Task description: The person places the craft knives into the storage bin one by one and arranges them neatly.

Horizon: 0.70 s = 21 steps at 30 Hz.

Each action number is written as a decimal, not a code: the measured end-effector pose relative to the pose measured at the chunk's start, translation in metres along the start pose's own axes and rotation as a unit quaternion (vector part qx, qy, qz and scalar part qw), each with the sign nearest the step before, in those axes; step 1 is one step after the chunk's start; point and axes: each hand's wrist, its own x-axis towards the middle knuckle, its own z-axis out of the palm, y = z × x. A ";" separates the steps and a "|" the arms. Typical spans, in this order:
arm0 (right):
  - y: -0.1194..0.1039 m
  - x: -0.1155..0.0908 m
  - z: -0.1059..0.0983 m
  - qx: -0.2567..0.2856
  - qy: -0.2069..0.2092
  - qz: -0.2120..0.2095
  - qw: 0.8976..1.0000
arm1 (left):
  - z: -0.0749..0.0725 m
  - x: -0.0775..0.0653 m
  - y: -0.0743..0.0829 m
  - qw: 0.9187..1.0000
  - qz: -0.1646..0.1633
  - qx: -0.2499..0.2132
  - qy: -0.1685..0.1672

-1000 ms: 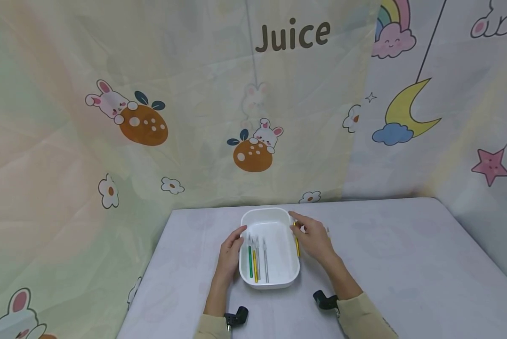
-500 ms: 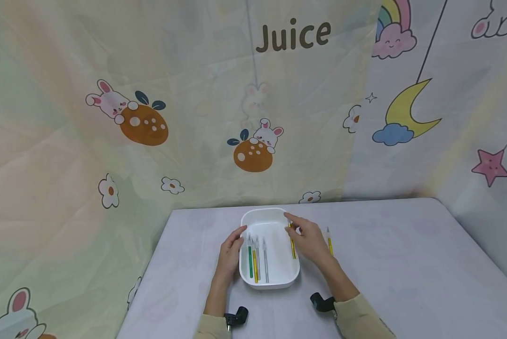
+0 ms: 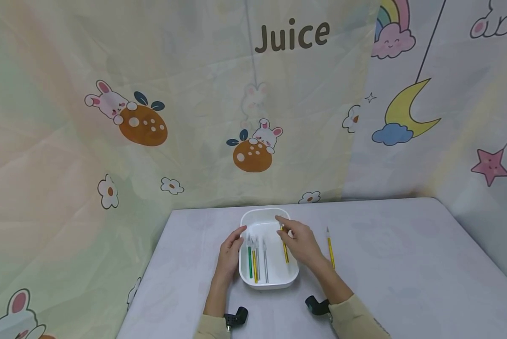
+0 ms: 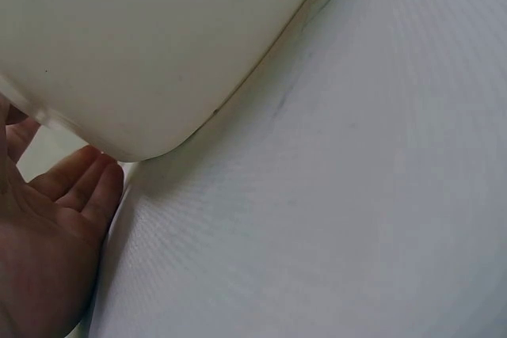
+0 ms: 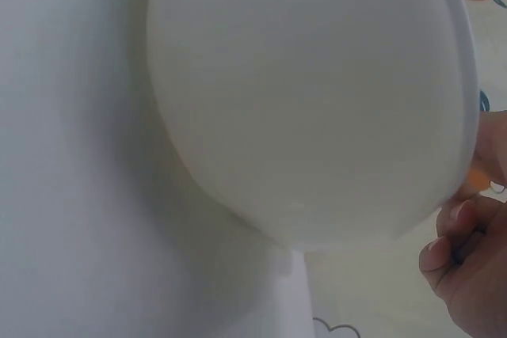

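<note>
In the head view a white tray stands before me, holding several slim pen-shaped tools with pale pointed tips: a green one, a yellow one and silver ones. My left hand grips the tray's left rim; in the left wrist view its lower fingers lie loosely by the tray's outer wall. Above the right part of the tray, my right hand pinches another yellow pen-shaped tool. The right wrist view shows curled fingers beyond the tray wall, the tool hidden there.
One more yellow pen-shaped tool lies on the white tabletop to the right of my right hand. A printed cloth backdrop rises behind the table's far edge.
My right hand has moved left from the tray's right rim to over its inside, carrying the yellow pen-shaped tool. The one on the table has come into view. My left hand has stayed put.
</note>
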 end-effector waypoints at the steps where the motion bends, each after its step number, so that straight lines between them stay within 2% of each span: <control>1: 0.000 0.000 0.001 -0.001 0.000 -0.003 1.000 | 0.000 0.000 0.000 1.000 0.000 0.001 0.000; 6: -0.002 -0.002 0.009 -0.006 0.001 -0.017 1.000 | -0.001 0.000 -0.001 1.000 0.002 0.002 -0.005; 21: -0.010 -0.004 0.018 0.010 -0.022 -0.014 1.000 | -0.002 0.000 -0.001 1.000 0.005 0.003 -0.008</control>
